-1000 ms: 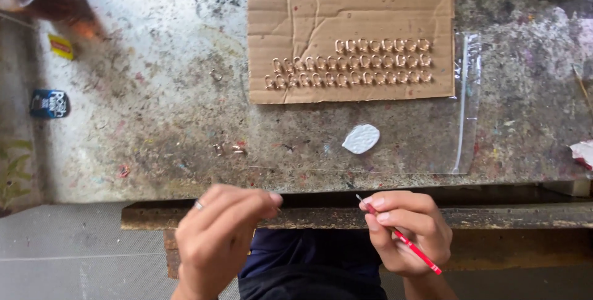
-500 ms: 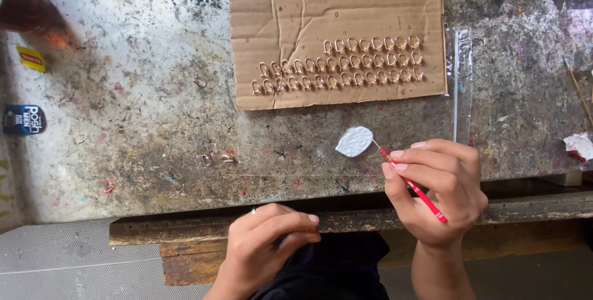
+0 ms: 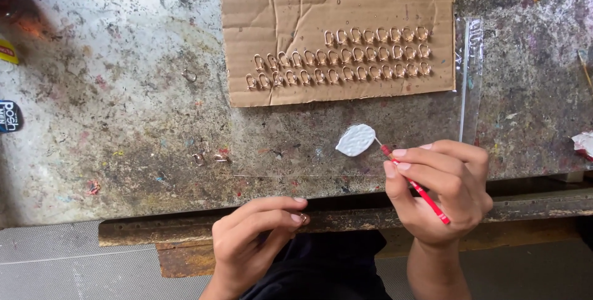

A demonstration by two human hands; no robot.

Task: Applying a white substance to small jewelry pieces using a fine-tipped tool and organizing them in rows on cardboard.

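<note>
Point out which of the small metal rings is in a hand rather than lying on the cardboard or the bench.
The ring pinched at the left hand's fingertips, below the bench edge. The rest lie in rows on the cardboard, or loose on the bench.

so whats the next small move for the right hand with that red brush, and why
Probably load the tip, then carry it across. The right hand holds the thin red-handled brush with its tip at the white paint blob on the stained worktable, while the left hand pinches a small copper-coloured metal loop at the table edge, apart from the brush.
</note>
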